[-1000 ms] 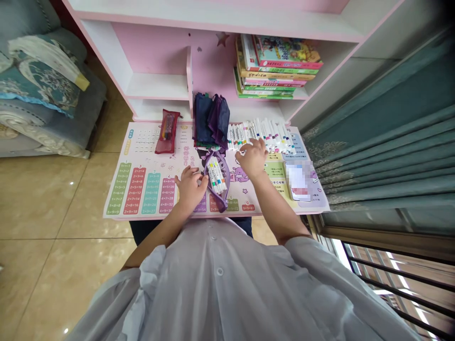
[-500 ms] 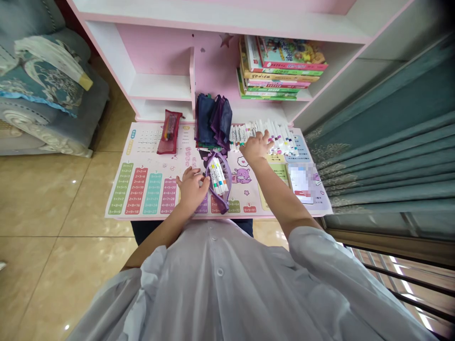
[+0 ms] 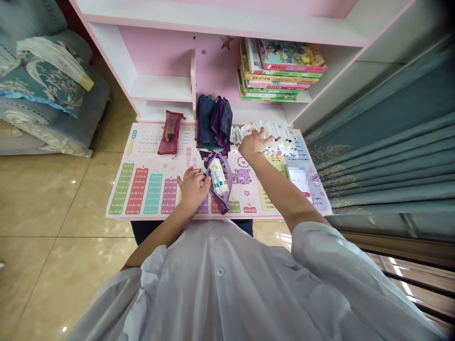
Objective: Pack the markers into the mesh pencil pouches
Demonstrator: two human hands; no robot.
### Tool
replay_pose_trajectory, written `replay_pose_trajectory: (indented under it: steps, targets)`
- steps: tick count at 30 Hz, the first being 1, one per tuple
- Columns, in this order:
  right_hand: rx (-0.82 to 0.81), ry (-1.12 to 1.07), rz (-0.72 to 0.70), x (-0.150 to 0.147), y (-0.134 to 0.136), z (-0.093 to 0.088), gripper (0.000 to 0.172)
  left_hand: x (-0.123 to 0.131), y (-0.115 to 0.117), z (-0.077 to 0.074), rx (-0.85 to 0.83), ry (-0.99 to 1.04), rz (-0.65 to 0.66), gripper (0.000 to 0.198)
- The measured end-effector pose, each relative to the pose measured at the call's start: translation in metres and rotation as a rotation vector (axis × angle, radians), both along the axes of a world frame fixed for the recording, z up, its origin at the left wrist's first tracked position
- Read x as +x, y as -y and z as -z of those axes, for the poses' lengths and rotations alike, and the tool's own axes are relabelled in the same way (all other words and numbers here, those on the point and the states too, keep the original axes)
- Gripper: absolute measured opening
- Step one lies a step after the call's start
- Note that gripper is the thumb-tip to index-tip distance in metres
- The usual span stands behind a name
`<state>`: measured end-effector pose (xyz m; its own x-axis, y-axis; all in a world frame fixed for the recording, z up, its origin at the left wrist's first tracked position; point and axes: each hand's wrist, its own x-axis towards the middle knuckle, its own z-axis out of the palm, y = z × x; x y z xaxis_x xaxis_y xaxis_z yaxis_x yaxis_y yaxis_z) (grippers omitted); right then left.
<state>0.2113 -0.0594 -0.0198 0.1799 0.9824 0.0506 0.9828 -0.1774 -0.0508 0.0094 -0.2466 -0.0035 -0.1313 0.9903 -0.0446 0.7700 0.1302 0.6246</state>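
A purple mesh pencil pouch (image 3: pixel 228 184) lies unzipped on the desk, with several white marker pens (image 3: pixel 219 177) inside it. My left hand (image 3: pixel 193 188) rests at the pouch's left edge, fingers apart and slightly bent. A small dark bit shows by its fingertips, too small to name. My right hand (image 3: pixel 254 143) is stretched out over a row of loose white markers (image 3: pixel 282 138) at the back right of the desk. Its fingers are spread, and no marker shows lifted in it. Whether the fingertips touch the markers I cannot tell.
Behind the open pouch lies a stack of dark blue and purple mesh pouches (image 3: pixel 213 121). A red pouch (image 3: pixel 169 132) with pens inside lies left of it. A phone (image 3: pixel 299 182) is at the right. Books (image 3: pixel 280 71) are piled on the pink shelf (image 3: pixel 159 87).
My right hand has shifted slightly left over the markers, and its fingers have moved a little. The left hand and the open pouch stay almost where they were.
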Motion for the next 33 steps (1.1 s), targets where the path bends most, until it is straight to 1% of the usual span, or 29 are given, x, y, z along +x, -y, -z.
replay_pose_trajectory:
  steps: [2,4,7,9,10,12,15,18,22,26,30,33]
  targets:
    - [0.008,-0.022,0.017,0.002,0.009,-0.009,0.029,-0.001,0.0,0.001,0.004,-0.002,0.001,0.027]
    - [0.04,-0.072,0.03,0.005,0.025,-0.02,0.027,-0.001,-0.001,0.003,0.006,0.0,0.0,0.028]
    - [0.127,-0.224,0.002,0.008,0.066,-0.035,0.013,-0.001,-0.001,0.004,0.014,0.009,0.006,0.027]
    - [0.22,-0.353,-0.057,0.008,0.1,-0.04,0.01,-0.001,-0.002,0.006,0.031,0.01,0.006,0.026]
    - [0.272,-0.412,-0.088,0.006,0.117,-0.041,0.01,-0.001,-0.002,0.006,0.039,0.01,0.004,0.026]
    - [0.302,-0.503,-0.154,0.0,0.147,-0.04,0.011,-0.001,-0.002,0.008,0.048,0.006,-0.003,0.026]
    - [0.287,-0.567,-0.194,-0.013,0.176,-0.031,0.014,-0.001,-0.002,0.008,0.053,0.002,-0.01,0.025]
    - [0.26,-0.582,-0.187,-0.027,0.188,-0.021,0.016,-0.001,-0.001,0.007,0.055,-0.001,-0.019,0.024]
    - [0.207,-0.543,-0.166,-0.039,0.191,-0.012,0.014,0.0,0.0,0.004,0.039,-0.01,-0.021,0.023]
    - [0.147,-0.493,-0.181,-0.044,0.191,-0.01,0.013,0.001,0.003,0.002,0.033,-0.019,-0.016,0.021]
    - [0.134,-0.442,-0.207,-0.044,0.191,-0.01,0.015,0.003,0.006,0.002,0.028,-0.04,-0.002,0.017]
    - [0.134,-0.428,-0.23,-0.039,0.183,-0.013,0.015,0.002,0.005,0.003,0.022,-0.044,0.013,0.017]
